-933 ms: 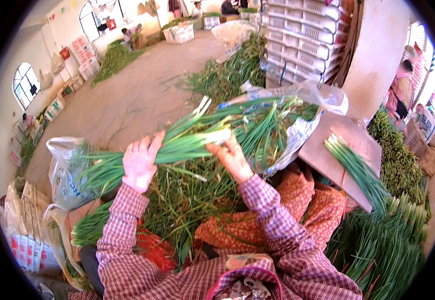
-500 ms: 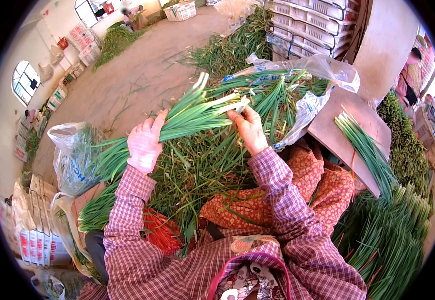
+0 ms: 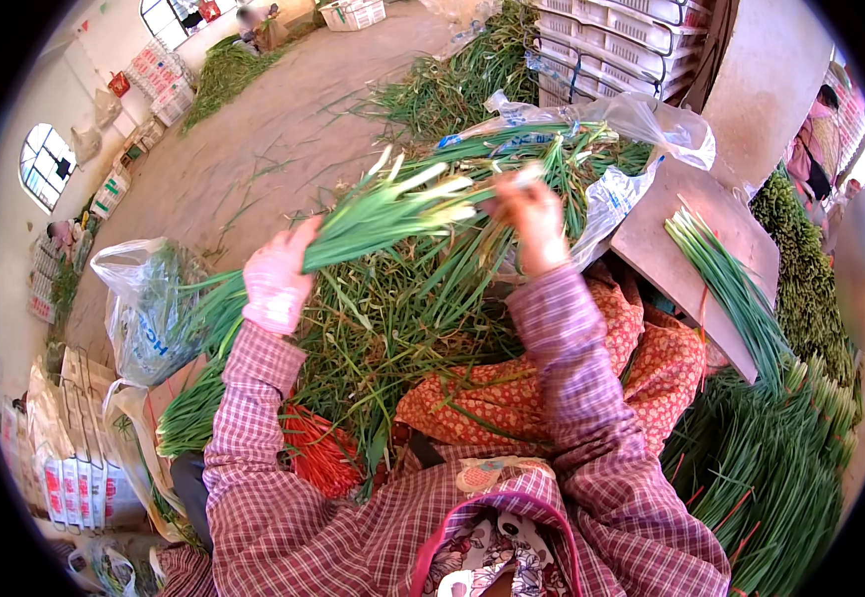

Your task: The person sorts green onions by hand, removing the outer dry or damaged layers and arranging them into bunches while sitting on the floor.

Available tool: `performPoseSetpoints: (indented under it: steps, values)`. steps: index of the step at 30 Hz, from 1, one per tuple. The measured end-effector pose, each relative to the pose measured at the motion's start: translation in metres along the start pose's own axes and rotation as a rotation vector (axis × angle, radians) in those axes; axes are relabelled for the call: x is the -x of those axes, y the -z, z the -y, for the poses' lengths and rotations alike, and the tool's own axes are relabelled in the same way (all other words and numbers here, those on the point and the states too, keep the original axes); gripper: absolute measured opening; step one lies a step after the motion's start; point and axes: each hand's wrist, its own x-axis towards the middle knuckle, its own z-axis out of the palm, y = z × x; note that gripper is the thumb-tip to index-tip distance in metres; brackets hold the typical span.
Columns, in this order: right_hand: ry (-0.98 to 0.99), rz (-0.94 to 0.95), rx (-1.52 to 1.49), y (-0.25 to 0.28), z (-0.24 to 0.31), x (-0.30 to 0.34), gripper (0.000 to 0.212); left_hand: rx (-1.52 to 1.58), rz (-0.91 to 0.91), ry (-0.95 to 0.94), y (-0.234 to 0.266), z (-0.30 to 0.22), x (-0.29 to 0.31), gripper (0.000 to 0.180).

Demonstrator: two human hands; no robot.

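My left hand (image 3: 281,274) is closed around a bunch of chives (image 3: 383,214). Its pale white stalk ends point up and right, and its green leaves trail down to the left. Off the stalk ends, my right hand (image 3: 534,221) is raised with its fingers pinched together, smeared by motion. Something pale shows at its fingertips, too blurred to name. Loose leaves and trimmings (image 3: 383,338) are heaped beneath both hands. More chives (image 3: 576,174) lie on clear plastic sheeting (image 3: 621,204) beyond my right hand.
A board (image 3: 666,214) at the right bears a separate bunch of chives (image 3: 726,284); stacked bundles (image 3: 770,478) lie below it. Red ties (image 3: 323,458) sit by my left forearm. A plastic bag (image 3: 149,318) stands at left, white crates (image 3: 621,50) at the back. Other people are farther off.
My right hand has moved right and up, away from the stalk ends it was touching. My left hand, still gripping the bunch, has shifted slightly left.
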Motion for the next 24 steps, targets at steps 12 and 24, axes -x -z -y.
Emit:
performPoseSetpoints:
  steps: [12,24]
  values:
    - [0.32,-0.338,0.201,0.104,0.075,-0.008,0.026,1.498,0.139,0.712,-0.023,0.094,0.019,0.027]
    - [0.532,0.649,1.303,-0.042,0.046,0.057,0.019,1.672,0.285,0.474,-0.006,0.035,0.024,0.026]
